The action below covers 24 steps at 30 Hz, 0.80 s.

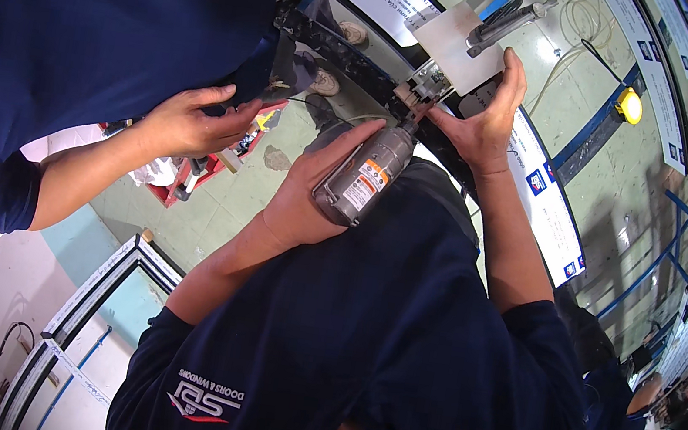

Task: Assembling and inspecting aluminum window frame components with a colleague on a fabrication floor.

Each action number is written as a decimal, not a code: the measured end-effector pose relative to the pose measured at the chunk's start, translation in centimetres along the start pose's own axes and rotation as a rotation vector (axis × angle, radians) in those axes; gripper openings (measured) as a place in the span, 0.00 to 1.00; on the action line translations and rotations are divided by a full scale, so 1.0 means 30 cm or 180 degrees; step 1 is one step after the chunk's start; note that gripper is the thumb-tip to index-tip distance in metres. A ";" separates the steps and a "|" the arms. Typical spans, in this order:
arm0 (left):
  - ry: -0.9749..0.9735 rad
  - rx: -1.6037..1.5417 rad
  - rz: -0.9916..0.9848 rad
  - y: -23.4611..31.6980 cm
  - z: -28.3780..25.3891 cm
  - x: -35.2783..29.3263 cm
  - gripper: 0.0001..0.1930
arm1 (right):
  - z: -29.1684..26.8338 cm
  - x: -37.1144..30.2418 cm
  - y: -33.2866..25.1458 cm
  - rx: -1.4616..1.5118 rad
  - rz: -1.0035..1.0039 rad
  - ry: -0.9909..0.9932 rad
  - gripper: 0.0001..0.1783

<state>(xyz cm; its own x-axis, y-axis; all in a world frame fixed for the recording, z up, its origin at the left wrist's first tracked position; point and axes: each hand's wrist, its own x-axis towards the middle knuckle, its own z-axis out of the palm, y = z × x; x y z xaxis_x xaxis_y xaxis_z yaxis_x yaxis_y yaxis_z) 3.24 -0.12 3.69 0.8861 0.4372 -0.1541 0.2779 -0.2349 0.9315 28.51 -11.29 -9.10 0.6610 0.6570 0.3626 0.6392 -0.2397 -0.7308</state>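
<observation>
Head view: your left grip (298, 195) holds a power tool (374, 171) up to a metal fitting (426, 86)

You have your left grip wrapped around the tool's grey-brown body; its nose points ahead and to the right of that grip, close to the fitting. Your right grip (483, 129) is spread wide, thumb beside the nose, fingertips near the edge of a pale plate (460, 47); I cannot tell whether it presses on either. The plate sits just ahead and left of your right grip. Left of your left grip, a co-worker's hand (199, 120) hangs loosely spread near a red crate (215, 163). Well right of your right grip is a round yellow object (630, 106).
</observation>
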 end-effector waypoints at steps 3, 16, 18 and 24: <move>-0.0052 -0.0117 -0.0079 -0.003 0.005 -0.004 0.45 | -0.001 -0.004 0.004 -0.0040 -0.0040 0.0029 0.81; -0.0108 0.0009 -0.0068 -0.001 0.008 0.008 0.44 | -0.007 0.001 0.001 0.0065 -0.0010 0.0074 0.81; -0.0123 0.0045 -0.0111 -0.004 0.010 0.008 0.45 | -0.009 0.002 0.000 0.0043 -0.0022 0.0031 0.81; -0.0102 -0.0118 -0.0034 -0.011 0.016 0.004 0.45 | -0.001 -0.007 0.002 0.0046 -0.0037 0.0108 0.81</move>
<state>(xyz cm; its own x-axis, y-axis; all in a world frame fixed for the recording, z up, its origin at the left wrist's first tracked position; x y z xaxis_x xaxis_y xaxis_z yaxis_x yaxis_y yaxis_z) 3.43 -0.42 3.19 0.8948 0.4112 -0.1740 0.2740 -0.1979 0.9412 28.41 -11.48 -9.20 0.6668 0.6348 0.3903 0.6412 -0.2219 -0.7346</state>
